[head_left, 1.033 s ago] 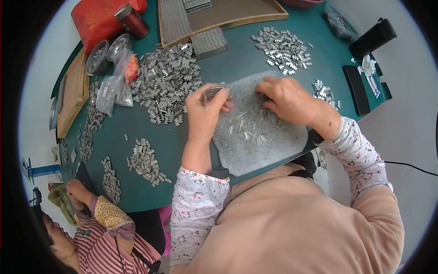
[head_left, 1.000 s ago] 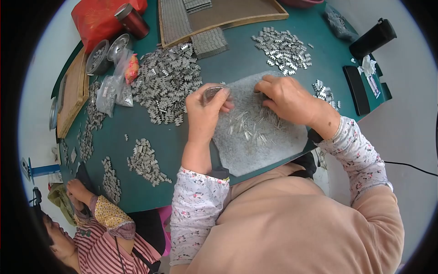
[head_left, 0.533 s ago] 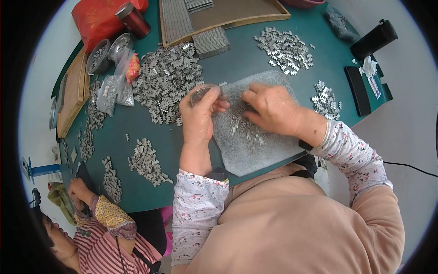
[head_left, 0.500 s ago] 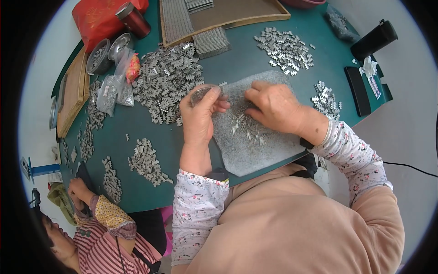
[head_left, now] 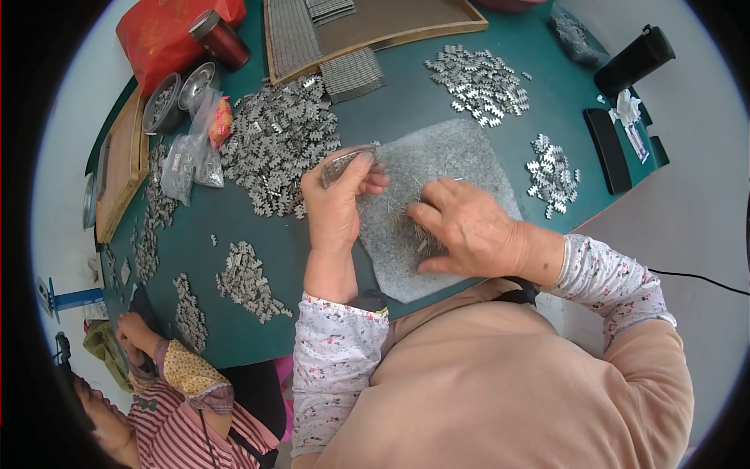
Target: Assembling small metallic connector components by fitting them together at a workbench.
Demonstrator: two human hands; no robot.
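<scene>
My left hand (head_left: 334, 203) is closed around a small block of toothed metal pieces (head_left: 341, 162), held upright over the left edge of a grey felt mat (head_left: 398, 277); fingers and palm cover part of it. On the mat lies a loose heap of thin silvery metal pins (head_left: 426, 244). Over that heap rests my right hand (head_left: 469, 230), thumb and fingers apart, fingertips touching the pins. Just beyond my left hand spreads a large pile of wavy-edged metal pieces (head_left: 277, 148).
Smaller piles of metal pieces (head_left: 478, 82) dot the green table (head_left: 367, 121). A wooden tray (head_left: 398, 33) stands at the back. To the right are a black phone (head_left: 608, 151) and black bottle (head_left: 637, 61). A co-worker (head_left: 187, 406) sits at lower left.
My right hand has moved nearer to me over the pins, and its thumb has spread away from the fingers. The left hand keeps its block, nearly still. The whole view has shifted slightly.
</scene>
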